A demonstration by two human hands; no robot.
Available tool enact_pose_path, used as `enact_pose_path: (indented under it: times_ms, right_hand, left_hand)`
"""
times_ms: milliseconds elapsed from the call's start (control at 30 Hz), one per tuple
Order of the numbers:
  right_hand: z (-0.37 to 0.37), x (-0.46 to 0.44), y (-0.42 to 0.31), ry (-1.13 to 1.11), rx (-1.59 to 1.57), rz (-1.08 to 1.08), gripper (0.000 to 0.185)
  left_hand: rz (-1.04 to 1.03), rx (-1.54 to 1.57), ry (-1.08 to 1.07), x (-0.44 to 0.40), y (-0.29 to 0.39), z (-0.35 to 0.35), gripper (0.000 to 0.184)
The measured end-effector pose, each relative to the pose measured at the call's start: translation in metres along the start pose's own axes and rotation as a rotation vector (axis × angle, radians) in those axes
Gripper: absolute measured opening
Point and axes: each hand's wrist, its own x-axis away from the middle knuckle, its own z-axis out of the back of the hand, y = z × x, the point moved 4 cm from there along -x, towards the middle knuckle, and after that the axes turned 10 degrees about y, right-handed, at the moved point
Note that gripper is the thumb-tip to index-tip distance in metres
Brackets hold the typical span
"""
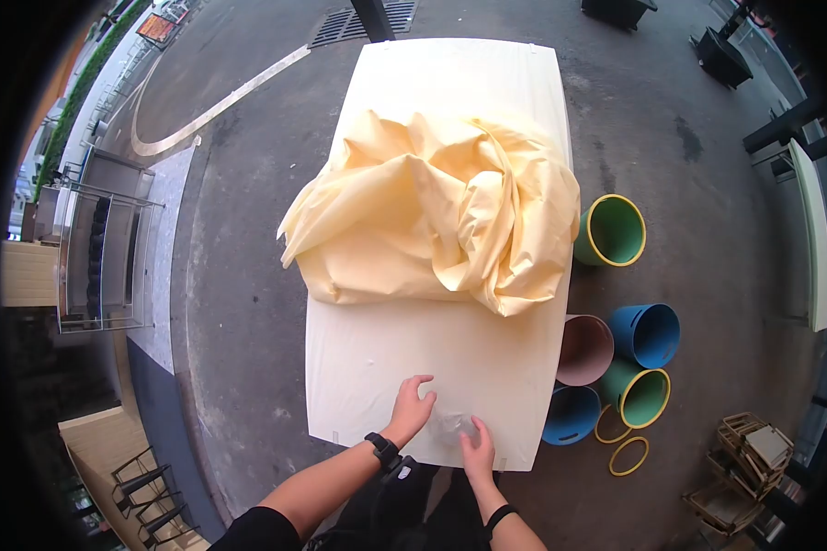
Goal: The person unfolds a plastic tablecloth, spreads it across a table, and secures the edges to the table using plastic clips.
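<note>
My left hand [412, 409], with a dark watch at the wrist, hovers over or rests on the near part of the white-covered table [413, 344]; its fingers are apart and nothing shows in them. At the near edge, my right hand [478, 453] has its thumb and finger at a clear, see-through item [451, 425], which it appears to grip. The item's exact kind is hard to make out. Farther away, a large pale-yellow cloth [377, 216] lies crumpled in a heap across the middle of the table.
Right of the table stand a green bin [616, 231], a pinkish bin [585, 351], blue bins [646, 335] and another green bin [644, 399]. Yellow rings [628, 470] lie on the floor. Folded wooden-framed chairs [749, 459] are stacked at lower right; a metal cart [106, 257] stands left.
</note>
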Motion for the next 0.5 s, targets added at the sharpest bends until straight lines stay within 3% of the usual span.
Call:
enact_pose_path:
  times_ms: [33,67,133,233,367,433,467,500]
  right_hand:
    - [0.006,-0.001,-0.005,0.025,0.058,0.06,0.037]
    - [0.012,-0.001,-0.011,0.027,0.055,0.05,0.037]
    - [0.025,-0.002,-0.034,0.072,0.329,0.247,0.036]
    - [0.043,-0.007,-0.034,0.028,0.116,0.082,0.032]
    - [0.136,0.011,-0.059,-0.091,-0.264,-0.232,0.025]
    - [0.227,0.048,-0.065,-0.086,-0.063,-0.248,0.029]
    - [0.281,0.073,-0.057,-0.071,0.059,-0.303,0.023]
    - [0.343,0.099,-0.09,-0.055,0.378,-0.392,0.038]
  left_hand:
    - [-0.257,-0.002,0.14,-0.011,0.042,0.012,0.026]
    - [-0.335,0.039,0.132,-0.023,0.073,0.019,0.024]
    - [-0.493,0.084,0.157,-0.049,0.131,0.027,0.022]
    - [-0.661,0.03,0.239,-0.086,0.189,0.022,0.02]
    - [-0.71,-0.014,0.236,-0.122,0.204,0.007,0.02]
    - [-0.458,0.008,0.038,-0.129,0.201,0.004,0.022]
    - [-0.451,0.016,0.055,-0.135,0.194,0.003,0.021]
    - [-0.441,0.036,0.059,-0.14,0.186,0.003,0.021]
